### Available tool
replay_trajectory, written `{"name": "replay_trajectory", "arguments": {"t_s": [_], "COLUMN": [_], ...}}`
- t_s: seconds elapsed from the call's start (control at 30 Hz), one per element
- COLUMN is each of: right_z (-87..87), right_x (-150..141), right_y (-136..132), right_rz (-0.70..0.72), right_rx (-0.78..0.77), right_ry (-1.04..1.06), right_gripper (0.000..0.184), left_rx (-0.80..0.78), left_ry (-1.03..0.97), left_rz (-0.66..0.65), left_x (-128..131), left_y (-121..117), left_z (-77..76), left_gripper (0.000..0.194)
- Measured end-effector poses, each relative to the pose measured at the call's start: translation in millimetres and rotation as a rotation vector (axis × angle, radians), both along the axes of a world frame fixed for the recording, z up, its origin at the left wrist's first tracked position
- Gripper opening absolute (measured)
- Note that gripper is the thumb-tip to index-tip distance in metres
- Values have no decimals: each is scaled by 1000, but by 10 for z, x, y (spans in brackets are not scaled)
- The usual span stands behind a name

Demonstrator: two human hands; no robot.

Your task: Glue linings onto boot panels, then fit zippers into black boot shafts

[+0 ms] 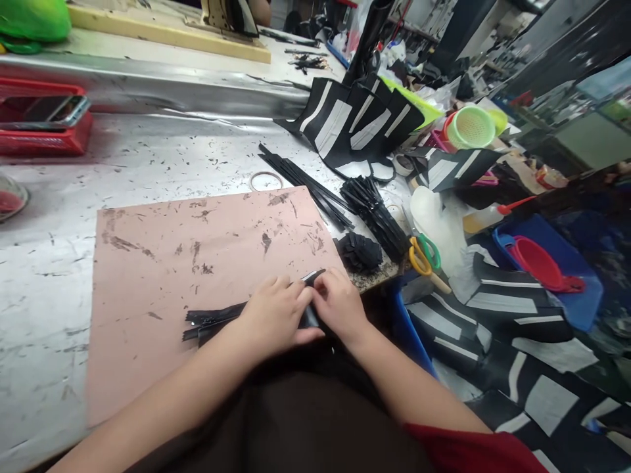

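Observation:
A black zipper sticks out to the left from beneath my left hand, its open end lying on the pink board. My left hand bends over a dark piece at the board's near edge, fingertips pressed on it. Close beside it, my right hand pinches the upper edge of the same piece, which shows a pale strip. Both hands nearly touch. Most of the piece is hidden by my fingers, so whether it is joined to the zipper cannot be made out.
Right of the board lie black strips, a zipper bundle and a small black bundle. Scissors rest near the table edge. Black cut pieces stand behind; more fill a blue bin. A red basket is left.

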State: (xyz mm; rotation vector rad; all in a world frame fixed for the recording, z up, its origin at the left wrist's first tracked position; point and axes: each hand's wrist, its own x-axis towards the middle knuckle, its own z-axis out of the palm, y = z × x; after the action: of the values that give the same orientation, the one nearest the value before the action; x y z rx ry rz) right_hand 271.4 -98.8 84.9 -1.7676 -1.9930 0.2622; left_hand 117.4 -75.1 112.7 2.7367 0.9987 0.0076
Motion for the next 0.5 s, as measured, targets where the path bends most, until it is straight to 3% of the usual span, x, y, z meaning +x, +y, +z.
{"name": "replay_trajectory", "arguments": {"t_s": [0.07,0.13,0.2,0.27,0.33,0.4,0.47,0.5], "right_z": [-41,-68,-56,13,135,261,316,303], "right_x": [-54,-84,-18,205,586,1050,1489,1672], "right_y": [-77,-127,-109,-23,91,194,282,322], "right_rz": [82,180,276,287,106,-293,-641,-696], "right_rx": [142,207,162,89,54,-6,-269,-412], "right_ry": [-49,-78,-55,-37,-89,-199,-271,-279], "right_gripper": [17,21,23,23,22,30,39,45], "left_rx": [-33,-21,50,150,231,271,280,278], "left_ry": [-23,-56,-85,-94,-91,-82,-71,-66], "left_rz": [65,113,118,115,129,145,149,146], "left_x": [-16,-38,-53,-53,-43,-30,-19,-16], "left_y": [15,14,2,-19,-62,-134,-218,-256], "left_z": [-3,-39,-109,-191,-254,-278,-277,-277], "left_gripper": [32,30,36,36,34,35,37,39]}}
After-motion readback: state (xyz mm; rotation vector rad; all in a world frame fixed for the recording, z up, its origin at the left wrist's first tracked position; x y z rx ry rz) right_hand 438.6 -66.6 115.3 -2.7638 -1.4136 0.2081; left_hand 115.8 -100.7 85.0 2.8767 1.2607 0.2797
